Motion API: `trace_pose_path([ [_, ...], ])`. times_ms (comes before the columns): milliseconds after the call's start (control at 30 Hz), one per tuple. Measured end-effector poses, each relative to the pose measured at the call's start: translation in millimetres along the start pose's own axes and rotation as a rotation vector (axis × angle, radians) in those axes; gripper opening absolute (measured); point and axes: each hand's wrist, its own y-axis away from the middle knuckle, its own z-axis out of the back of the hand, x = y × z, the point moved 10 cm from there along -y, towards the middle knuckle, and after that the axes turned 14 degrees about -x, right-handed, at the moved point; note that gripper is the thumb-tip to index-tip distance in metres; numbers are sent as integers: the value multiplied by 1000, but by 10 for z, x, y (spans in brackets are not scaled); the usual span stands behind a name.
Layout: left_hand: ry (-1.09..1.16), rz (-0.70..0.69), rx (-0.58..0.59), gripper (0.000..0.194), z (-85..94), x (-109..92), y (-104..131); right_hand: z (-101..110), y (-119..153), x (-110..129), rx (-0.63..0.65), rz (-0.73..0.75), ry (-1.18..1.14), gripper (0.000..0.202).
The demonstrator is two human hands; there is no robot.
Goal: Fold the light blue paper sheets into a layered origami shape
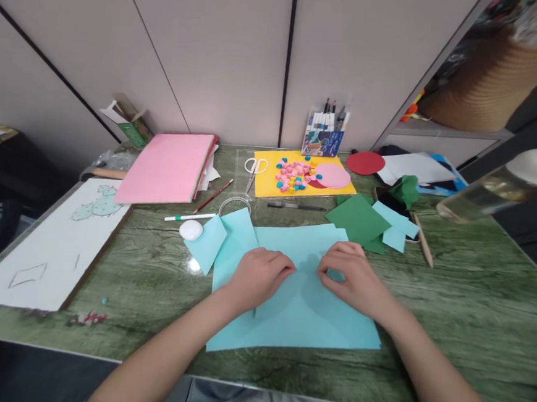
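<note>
Large light-blue paper sheets [305, 321] lie on the green table in front of me. My left hand [262, 275] is over their middle, its fingers pinched together on something I cannot make out. To its right, my right hand [353, 276] has thumb and forefinger curled to a pinch, and whatever is between the tips is too small to name. A short gap parts the two hands. Smaller light-blue pieces [207, 242] lie at the sheets' upper left, with a white oval object [190, 230] on one.
Behind the sheets are scissors [255, 169], a yellow sheet [265, 185] with pink and blue balls, a black pen [296, 207] and green paper [357, 220]. A drawing board [55, 252] and pink paper stack [169, 168] stand left; a bottle [497, 182] is right.
</note>
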Motion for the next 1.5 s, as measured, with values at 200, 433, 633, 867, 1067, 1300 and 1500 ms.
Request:
trace_pose_path([
  [200,11,69,-32,14,131,175,-68,111,5,-260,-2,-58,46,12],
  [433,131,285,-86,11,286,401,-97,330,15,-696,-126,-272,77,17],
  [633,325,515,-141,11,280,548,-70,157,32,-622,-79,-398,-196,29],
  [867,610,719,-122,19,156,661,-13,102,76,-787,-221,-589,-393,48],
  [1067,890,822,81,21,-49,575,54,182,104,-838,-325,-652,-492,41],
  [1300,1217,792,395,64,-168,164,131,122,9,-607,-236,-523,-624,31],
  [1500,1109,498,331,66,-72,-34,44,-225,63,-296,49,-528,-751,31],
])
